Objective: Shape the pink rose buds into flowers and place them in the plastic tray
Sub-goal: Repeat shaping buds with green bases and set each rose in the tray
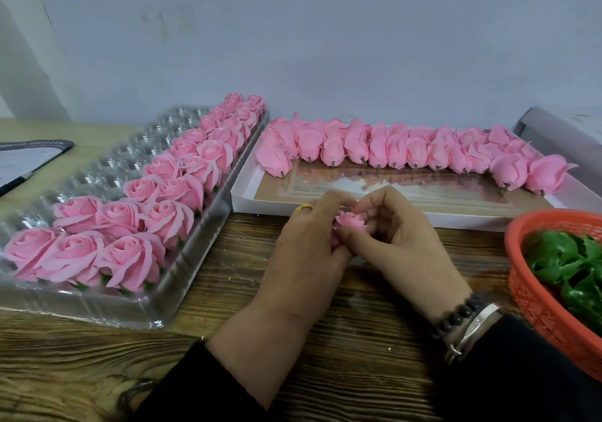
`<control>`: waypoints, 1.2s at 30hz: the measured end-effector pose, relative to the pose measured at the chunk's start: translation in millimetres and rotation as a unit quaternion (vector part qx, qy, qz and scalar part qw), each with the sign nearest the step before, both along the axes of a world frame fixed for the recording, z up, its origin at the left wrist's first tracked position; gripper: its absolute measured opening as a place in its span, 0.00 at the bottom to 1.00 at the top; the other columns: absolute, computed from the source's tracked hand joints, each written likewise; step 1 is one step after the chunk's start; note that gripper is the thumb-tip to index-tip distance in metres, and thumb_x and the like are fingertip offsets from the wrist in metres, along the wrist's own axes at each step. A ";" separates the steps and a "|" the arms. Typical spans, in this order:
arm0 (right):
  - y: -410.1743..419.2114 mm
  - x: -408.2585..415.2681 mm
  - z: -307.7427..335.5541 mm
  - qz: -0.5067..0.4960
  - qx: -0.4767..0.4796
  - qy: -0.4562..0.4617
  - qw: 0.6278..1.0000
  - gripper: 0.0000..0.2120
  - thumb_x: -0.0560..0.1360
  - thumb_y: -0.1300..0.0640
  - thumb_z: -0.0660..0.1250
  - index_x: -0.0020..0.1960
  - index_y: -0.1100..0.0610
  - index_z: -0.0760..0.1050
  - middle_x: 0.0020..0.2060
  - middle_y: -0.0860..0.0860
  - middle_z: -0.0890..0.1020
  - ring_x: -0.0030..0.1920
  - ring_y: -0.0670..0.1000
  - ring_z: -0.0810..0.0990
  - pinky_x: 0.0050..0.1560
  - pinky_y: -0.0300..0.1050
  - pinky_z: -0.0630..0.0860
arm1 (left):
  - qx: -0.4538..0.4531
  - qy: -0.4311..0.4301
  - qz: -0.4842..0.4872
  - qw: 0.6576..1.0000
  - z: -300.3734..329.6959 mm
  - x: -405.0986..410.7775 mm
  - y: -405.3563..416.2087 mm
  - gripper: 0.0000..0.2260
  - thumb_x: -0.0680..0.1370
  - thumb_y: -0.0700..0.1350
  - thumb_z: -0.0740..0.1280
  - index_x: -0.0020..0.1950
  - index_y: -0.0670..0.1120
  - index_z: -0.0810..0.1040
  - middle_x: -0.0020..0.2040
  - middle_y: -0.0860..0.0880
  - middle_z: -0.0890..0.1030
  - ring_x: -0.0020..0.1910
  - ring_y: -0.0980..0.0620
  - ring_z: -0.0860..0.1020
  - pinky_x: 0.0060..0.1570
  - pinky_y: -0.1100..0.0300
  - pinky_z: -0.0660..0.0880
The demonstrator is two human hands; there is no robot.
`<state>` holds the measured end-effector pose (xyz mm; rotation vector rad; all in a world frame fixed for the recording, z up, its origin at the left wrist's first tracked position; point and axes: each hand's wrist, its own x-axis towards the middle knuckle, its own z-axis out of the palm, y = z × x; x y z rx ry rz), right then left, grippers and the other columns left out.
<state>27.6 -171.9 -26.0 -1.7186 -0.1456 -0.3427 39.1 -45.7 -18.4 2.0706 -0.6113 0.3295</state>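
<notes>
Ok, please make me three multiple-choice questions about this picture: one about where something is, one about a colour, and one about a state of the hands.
1. Where do the finished pink flowers sit?
A. in the clear plastic tray
B. in the basket
C. on the bare table

2. What colour is the basket holding the green leaves?
A. blue
B. orange-red
C. white

3. What are the left hand and right hand doing?
A. resting flat on the table
B. lifting the tray
C. both holding one pink rose bud

Answers:
1 A, the opened roses fill the tray's right-hand rows.
2 B, its mesh wall is orange-red.
3 C, fingers of both hands curl around the bud.
</notes>
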 end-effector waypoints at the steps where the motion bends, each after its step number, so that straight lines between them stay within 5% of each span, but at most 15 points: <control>1: 0.2 -0.9 0.6 0.004 0.004 -0.001 1.000 0.10 0.66 0.60 0.72 0.41 0.51 0.73 0.35 0.49 0.79 0.34 0.49 0.76 0.37 0.41 0.75 | -0.003 0.000 0.001 1.000 -0.4 0.7 0.2 0.16 0.70 0.38 0.71 0.54 0.52 0.76 0.43 0.51 0.79 0.41 0.56 0.75 0.38 0.71 0.69; 4: 1.6 -3.8 2.5 0.012 0.038 -0.018 0.999 0.11 0.69 0.51 0.72 0.44 0.56 0.74 0.35 0.48 0.80 0.37 0.47 0.79 0.41 0.40 0.76 | -0.015 0.008 -0.005 1.000 0.9 2.2 1.2 0.15 0.70 0.40 0.72 0.54 0.53 0.75 0.46 0.50 0.79 0.42 0.58 0.75 0.41 0.72 0.70; 8: 2.0 -4.3 2.3 -0.033 0.066 -0.030 0.997 0.14 0.74 0.46 0.57 0.46 0.56 0.74 0.33 0.50 0.78 0.33 0.48 0.75 0.38 0.44 0.73 | -0.038 0.015 -0.014 0.999 9.5 -2.5 2.4 0.16 0.70 0.38 0.72 0.55 0.50 0.76 0.47 0.48 0.79 0.44 0.51 0.76 0.45 0.61 0.74; 12: -1.8 -4.4 2.5 -0.061 -0.007 -0.011 0.998 0.15 0.75 0.45 0.55 0.47 0.55 0.73 0.36 0.49 0.79 0.31 0.51 0.76 0.40 0.53 0.74 | -0.095 -0.018 -0.018 0.995 33.9 -10.8 13.5 0.12 0.71 0.37 0.72 0.51 0.50 0.77 0.44 0.50 0.80 0.41 0.53 0.79 0.41 0.59 0.78; 16: -3.6 -1.5 0.7 -0.065 -0.058 -0.004 0.996 0.16 0.75 0.44 0.58 0.48 0.55 0.73 0.35 0.48 0.79 0.30 0.48 0.77 0.41 0.46 0.74 | -0.150 -0.092 0.031 0.984 71.3 -4.6 58.4 0.13 0.70 0.41 0.73 0.46 0.58 0.76 0.40 0.53 0.81 0.38 0.54 0.81 0.38 0.62 0.80; 19: -3.2 0.1 -1.9 -0.060 -0.079 -0.001 0.995 0.11 0.77 0.45 0.59 0.48 0.52 0.73 0.36 0.52 0.79 0.30 0.46 0.77 0.38 0.38 0.71 | -0.111 -0.136 0.097 0.980 95.1 25.6 120.7 0.13 0.71 0.43 0.71 0.46 0.62 0.75 0.40 0.58 0.81 0.38 0.59 0.81 0.41 0.66 0.79; 23: -3.5 3.0 -2.7 -0.059 -0.077 0.005 0.995 0.07 0.78 0.52 0.59 0.49 0.54 0.73 0.39 0.56 0.79 0.29 0.46 0.76 0.37 0.35 0.70 | -0.017 -0.063 0.188 0.980 97.7 76.5 201.8 0.14 0.72 0.42 0.72 0.51 0.58 0.75 0.44 0.59 0.80 0.42 0.65 0.78 0.41 0.72 0.76; 26: -3.4 2.8 -1.8 -0.051 -0.071 0.007 0.996 0.08 0.77 0.52 0.59 0.50 0.55 0.74 0.41 0.56 0.79 0.29 0.46 0.76 0.34 0.31 0.70 | 0.018 -0.014 0.212 0.977 86.6 94.5 226.9 0.14 0.71 0.40 0.72 0.46 0.58 0.75 0.37 0.69 0.78 0.34 0.68 0.76 0.30 0.77 0.72; 31: -4.3 1.7 -1.0 -0.042 -0.062 0.012 0.997 0.07 0.77 0.54 0.60 0.50 0.56 0.74 0.44 0.60 0.79 0.28 0.43 0.74 0.33 0.29 0.70 | 0.071 0.033 0.250 0.965 64.2 105.7 225.7 0.23 0.68 0.36 0.73 0.38 0.67 0.76 0.40 0.46 0.79 0.37 0.41 0.78 0.44 0.43 0.77; 36: -3.1 2.9 -1.2 -0.038 -0.057 0.017 0.998 0.05 0.77 0.55 0.61 0.48 0.54 0.74 0.44 0.60 0.79 0.28 0.44 0.74 0.31 0.30 0.70 | 0.115 0.070 0.256 0.957 52.4 107.7 220.1 0.17 0.66 0.35 0.75 0.36 0.57 0.76 0.40 0.42 0.78 0.36 0.38 0.79 0.40 0.47 0.77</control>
